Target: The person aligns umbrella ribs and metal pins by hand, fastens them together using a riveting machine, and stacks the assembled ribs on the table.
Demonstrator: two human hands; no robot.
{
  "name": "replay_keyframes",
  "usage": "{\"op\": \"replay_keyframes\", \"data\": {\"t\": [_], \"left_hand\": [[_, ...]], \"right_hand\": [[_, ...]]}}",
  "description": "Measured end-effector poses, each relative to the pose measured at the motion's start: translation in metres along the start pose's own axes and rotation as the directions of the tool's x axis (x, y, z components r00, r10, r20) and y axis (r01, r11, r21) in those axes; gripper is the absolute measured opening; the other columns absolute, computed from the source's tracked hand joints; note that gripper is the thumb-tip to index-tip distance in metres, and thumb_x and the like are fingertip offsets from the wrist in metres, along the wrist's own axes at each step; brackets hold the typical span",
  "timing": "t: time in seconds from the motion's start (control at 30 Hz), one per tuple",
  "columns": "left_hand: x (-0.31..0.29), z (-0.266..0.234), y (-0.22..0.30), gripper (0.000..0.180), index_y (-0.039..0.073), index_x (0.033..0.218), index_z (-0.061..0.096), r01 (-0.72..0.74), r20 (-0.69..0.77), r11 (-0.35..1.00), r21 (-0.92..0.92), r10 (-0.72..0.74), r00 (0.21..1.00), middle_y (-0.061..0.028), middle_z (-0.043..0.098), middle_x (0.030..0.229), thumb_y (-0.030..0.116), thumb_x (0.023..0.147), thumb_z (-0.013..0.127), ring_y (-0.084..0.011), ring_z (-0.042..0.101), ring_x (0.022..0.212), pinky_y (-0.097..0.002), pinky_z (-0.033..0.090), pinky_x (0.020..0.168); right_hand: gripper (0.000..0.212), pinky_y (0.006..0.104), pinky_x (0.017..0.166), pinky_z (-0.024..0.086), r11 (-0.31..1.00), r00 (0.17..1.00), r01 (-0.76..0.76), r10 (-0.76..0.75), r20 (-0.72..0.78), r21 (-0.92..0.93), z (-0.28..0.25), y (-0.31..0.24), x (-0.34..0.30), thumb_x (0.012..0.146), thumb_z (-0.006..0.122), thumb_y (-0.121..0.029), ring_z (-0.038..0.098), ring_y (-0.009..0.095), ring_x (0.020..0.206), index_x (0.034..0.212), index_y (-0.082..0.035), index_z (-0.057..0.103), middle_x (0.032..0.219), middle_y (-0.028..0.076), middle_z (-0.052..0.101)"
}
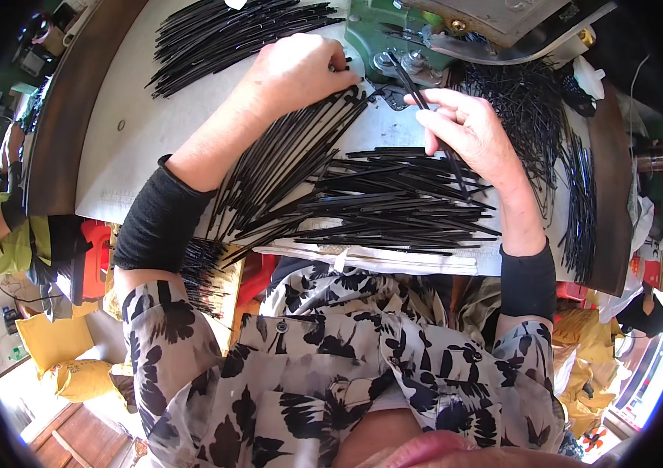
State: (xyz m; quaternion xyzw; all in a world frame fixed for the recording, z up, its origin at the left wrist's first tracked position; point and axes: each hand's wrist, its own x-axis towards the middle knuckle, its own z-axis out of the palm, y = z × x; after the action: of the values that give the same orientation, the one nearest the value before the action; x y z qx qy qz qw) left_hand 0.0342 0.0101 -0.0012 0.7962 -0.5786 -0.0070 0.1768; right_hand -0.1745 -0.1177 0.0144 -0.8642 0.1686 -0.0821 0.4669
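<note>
My right hand (464,129) pinches a thin black strip (406,79) between thumb and fingers. Its upper end points at the round metal fittings (417,66) on a green machine (364,27). Across from it, my left hand (296,72) is closed, its fingertips by the upper ends of a fanned row of black strips (284,148). Whatever those fingertips pinch is too small to make out. Below my right hand lies a loose pile of similar strips (394,199), pointing mostly sideways.
Another bundle of black strips (222,39) lies at the table's far left. Tangled thin black pieces (522,101) are heaped right of the machine, beside a narrow bundle (579,207). A metal plate (495,19) overhangs the back. Brown boards (74,109) edge the pale table (132,148).
</note>
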Motion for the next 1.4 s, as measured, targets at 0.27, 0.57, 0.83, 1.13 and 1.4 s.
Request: {"op": "replay_keyframes", "data": {"t": [0.27, 0.57, 0.83, 1.13, 1.4], "left_hand": [[0.002, -0.008, -0.001, 0.024, 0.008, 0.086, 0.068, 0.048, 0.130, 0.997, -0.054, -0.041, 0.991, -0.0103, 0.067, 0.078, 0.027, 0.075, 0.062, -0.0257, 0.065, 0.074, -0.0342, 0.051, 0.070], [0.004, -0.012, -0.008, 0.025, 0.001, 0.081, 0.068, 0.077, 0.160, 0.968, -0.237, -0.040, 0.986, -0.0113, 0.066, 0.070, 0.023, 0.073, 0.061, -0.0198, 0.064, 0.060, -0.0287, 0.052, 0.062], [0.004, -0.004, 0.000, 0.026, 0.000, 0.088, 0.063, 0.328, 0.324, 0.375, -0.867, -0.076, 0.943, -0.0014, 0.057, 0.067, 0.025, 0.084, 0.059, -0.0052, 0.050, 0.046, -0.0177, 0.035, 0.041], [-0.001, -0.002, 0.018, 0.027, 0.003, 0.112, 0.061, 0.232, 0.229, 0.274, -0.933, -0.042, 0.972, -0.0003, 0.058, 0.075, 0.018, 0.090, 0.055, -0.0010, 0.042, 0.048, -0.0146, 0.029, 0.042], [-0.003, -0.003, 0.028, 0.026, 0.001, 0.109, 0.060, 0.221, 0.215, 0.216, -0.951, -0.049, 0.975, -0.0045, 0.060, 0.077, 0.015, 0.088, 0.057, -0.0030, 0.044, 0.047, -0.0159, 0.032, 0.039]], "right_hand": [[0.030, 0.0192, 0.051, 0.037, 0.976, 0.983, -0.075, 0.039, 0.178, 0.202, 0.001, 0.001, 0.000, 0.087, 0.054, -0.015, 0.051, 0.005, 0.055, 0.111, 0.002, 0.058, 0.063, 0.001, 0.059], [0.031, 0.0176, 0.047, 0.036, 0.951, 0.976, -0.156, 0.106, 0.191, 0.266, 0.004, -0.008, -0.001, 0.085, 0.056, -0.014, 0.048, 0.003, 0.054, 0.112, 0.001, 0.057, 0.070, 0.002, 0.063], [0.028, 0.0175, 0.049, 0.038, 0.880, 0.977, -0.196, 0.138, 0.162, 0.433, 0.011, -0.007, 0.000, 0.087, 0.055, -0.017, 0.051, 0.003, 0.057, 0.110, -0.001, 0.058, 0.072, 0.001, 0.062], [0.031, 0.0180, 0.048, 0.040, 0.916, 0.984, -0.149, 0.098, 0.151, 0.373, 0.012, -0.009, -0.002, 0.087, 0.054, -0.016, 0.051, 0.004, 0.057, 0.112, 0.002, 0.056, 0.073, 0.003, 0.062], [0.033, 0.0177, 0.051, 0.039, 0.918, 0.985, -0.154, 0.112, 0.133, 0.365, 0.012, -0.011, -0.003, 0.086, 0.055, -0.019, 0.052, 0.005, 0.060, 0.113, -0.001, 0.056, 0.073, 0.000, 0.060]]}}
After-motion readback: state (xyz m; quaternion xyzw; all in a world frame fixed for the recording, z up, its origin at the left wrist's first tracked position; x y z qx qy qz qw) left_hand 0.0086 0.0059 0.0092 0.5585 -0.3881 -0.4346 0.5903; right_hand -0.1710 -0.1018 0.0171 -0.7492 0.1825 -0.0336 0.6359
